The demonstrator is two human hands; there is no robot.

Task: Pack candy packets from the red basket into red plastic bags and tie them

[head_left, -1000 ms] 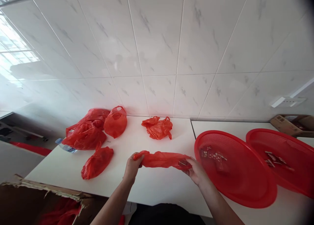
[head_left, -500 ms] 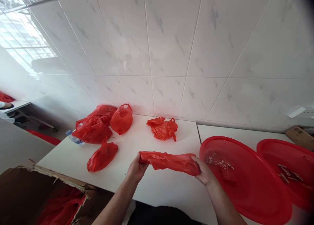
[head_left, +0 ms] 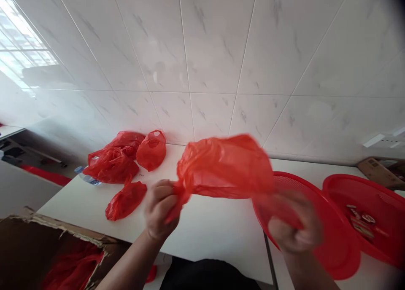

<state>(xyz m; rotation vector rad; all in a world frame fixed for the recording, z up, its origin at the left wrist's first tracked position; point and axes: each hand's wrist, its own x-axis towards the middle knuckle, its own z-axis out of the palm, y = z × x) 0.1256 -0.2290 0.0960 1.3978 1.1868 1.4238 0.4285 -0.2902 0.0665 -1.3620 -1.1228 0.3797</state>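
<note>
A red plastic bag is spread open and puffed out between my two hands, above the white table. My left hand is closed round one gathered end of it. At the other end my right hand, smeared by motion, has its fingers curled round the bag in front of a red basket. To the left of my left hand lies a small filled red bag. Whatever lies on the table behind the raised bag is hidden.
Several red bags are heaped at the back left beside a clear plastic bottle. A torn cardboard box with red material inside stands front left. Two red baskets occupy the right, with a brown carton behind. A tiled wall rises behind.
The red bag was a long, narrow bundle held low between my hands; now it is raised and billowed open. My hands have moved farther apart. The view has shifted slightly.
</note>
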